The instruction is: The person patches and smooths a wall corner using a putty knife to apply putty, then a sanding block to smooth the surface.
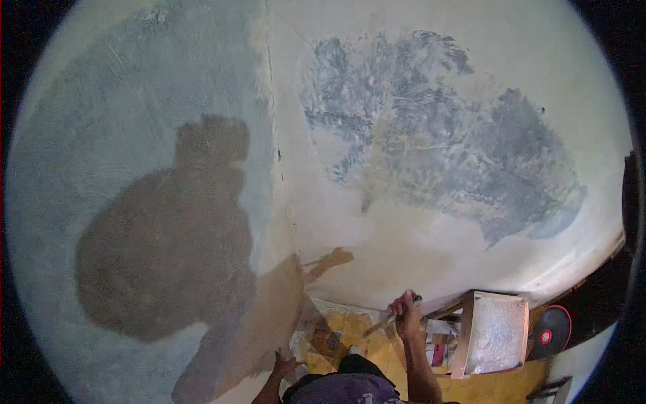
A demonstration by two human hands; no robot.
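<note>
My right hand [406, 311] is raised in front of the wall corner at the lower middle. Its fingers are closed round a thin scraper-like tool [378, 328], whose dark handle end sticks out past the thumb. The tool's narrow, light part points down and to the left, apart from the wall; its exact kind is too small to make out. Lower down, my left hand [286, 367] is beside the left wall [134, 74], fingers spread and holding nothing. Ahead, the right wall [323, 229] is cream with a large blotchy blue-grey patch [431, 135].
A large shadow of my head and arms falls across the blue-grey left wall. To the right stands a box-like piece with a shiny pale panel [498, 333], beside a round black thing with a red rim [550, 334]. Yellow tiled floor [471, 389] lies below.
</note>
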